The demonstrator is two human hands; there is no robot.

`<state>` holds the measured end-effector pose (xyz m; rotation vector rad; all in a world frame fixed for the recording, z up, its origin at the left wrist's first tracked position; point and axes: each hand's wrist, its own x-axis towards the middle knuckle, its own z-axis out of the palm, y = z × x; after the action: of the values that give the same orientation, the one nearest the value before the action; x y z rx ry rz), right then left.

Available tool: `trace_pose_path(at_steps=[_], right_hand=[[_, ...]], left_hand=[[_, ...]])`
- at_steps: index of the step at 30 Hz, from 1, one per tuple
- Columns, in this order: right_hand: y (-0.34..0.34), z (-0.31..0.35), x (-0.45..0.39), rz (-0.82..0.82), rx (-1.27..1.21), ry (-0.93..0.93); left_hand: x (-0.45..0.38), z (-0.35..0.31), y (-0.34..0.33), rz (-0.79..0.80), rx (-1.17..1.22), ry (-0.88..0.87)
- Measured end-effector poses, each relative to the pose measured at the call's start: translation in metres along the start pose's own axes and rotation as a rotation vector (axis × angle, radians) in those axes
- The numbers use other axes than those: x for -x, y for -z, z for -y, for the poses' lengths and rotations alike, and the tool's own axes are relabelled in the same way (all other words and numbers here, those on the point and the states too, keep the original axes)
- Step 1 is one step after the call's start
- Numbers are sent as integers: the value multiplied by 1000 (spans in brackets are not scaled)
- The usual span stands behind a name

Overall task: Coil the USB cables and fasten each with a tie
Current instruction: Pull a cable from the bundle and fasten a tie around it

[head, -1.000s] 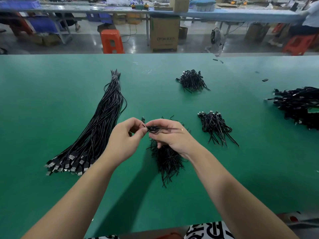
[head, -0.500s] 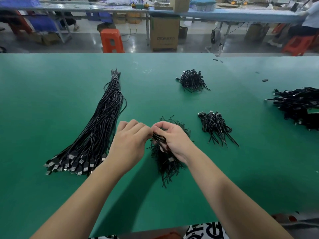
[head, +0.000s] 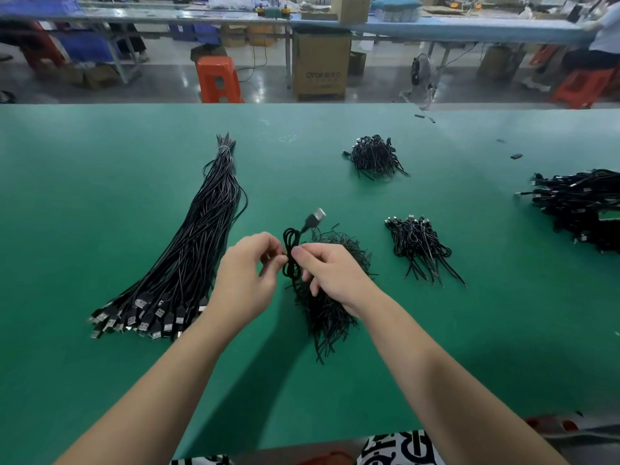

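Head view is showing both hands, left hand point(head: 246, 280) and right hand point(head: 330, 276), now pinching a coiled USB cable point(head: 291, 253) raised upright above the tie pile point(head: 327, 307) mid-table, likely fastening it.

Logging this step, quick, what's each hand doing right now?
Left hand: pinching the coiled USB cable.
Right hand: pinching the same cable.

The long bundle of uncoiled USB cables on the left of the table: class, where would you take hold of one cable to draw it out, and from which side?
Probably at a plug, from the near side. The cable bundle is banded together at its far, narrow tip and fans out toward the person, so the USB plugs lie spread and separate at the near end, each easy to pinch singly. Pulling toward yourself should slide a cable out lengthwise.
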<state>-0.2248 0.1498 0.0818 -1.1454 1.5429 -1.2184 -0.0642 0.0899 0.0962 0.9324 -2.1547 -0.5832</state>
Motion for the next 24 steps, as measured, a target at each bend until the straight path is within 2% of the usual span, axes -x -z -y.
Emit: trace_pose_path(at_steps=[4,7,13,17,20,24], right_hand=[[-2,5,2,101,-62,-93],[1,6,3,125,-170,-157],[3,3,0,91,-78,-115],[8,0,-4,81,-97,-110],[10,0,-2,77,-133,-73],[10,-1,0,18,-152,-42]], left_hand=[[2,5,0,-75,-476,-459],[4,9,1,-85,-549,-577],[4,6,0,-79,-411,-447],[4,2,0,-26,-198,-221],[4,2,-1,-43,-77,-82],[4,1,-2,-46,-77,-87]])
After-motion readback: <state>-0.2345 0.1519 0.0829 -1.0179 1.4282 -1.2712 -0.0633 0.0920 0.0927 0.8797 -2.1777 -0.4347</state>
